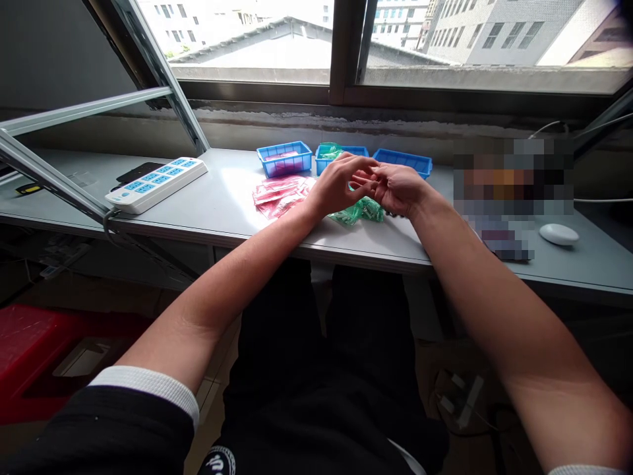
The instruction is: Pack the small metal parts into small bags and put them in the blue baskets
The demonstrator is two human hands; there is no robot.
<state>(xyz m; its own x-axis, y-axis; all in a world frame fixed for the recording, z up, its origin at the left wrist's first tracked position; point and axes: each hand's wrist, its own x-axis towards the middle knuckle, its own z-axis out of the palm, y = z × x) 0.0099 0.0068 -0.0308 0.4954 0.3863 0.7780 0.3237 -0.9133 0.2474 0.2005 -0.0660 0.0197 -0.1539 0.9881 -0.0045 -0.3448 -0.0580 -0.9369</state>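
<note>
I find left hand [339, 178] and right hand [399, 187] side by side over the green packets [363, 211]; either grip's closure I cannot tell. Pink packets [281, 196] lie left of these.

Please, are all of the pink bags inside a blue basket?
No, several pink bags lie on the table, in front of the left blue basket.
</note>
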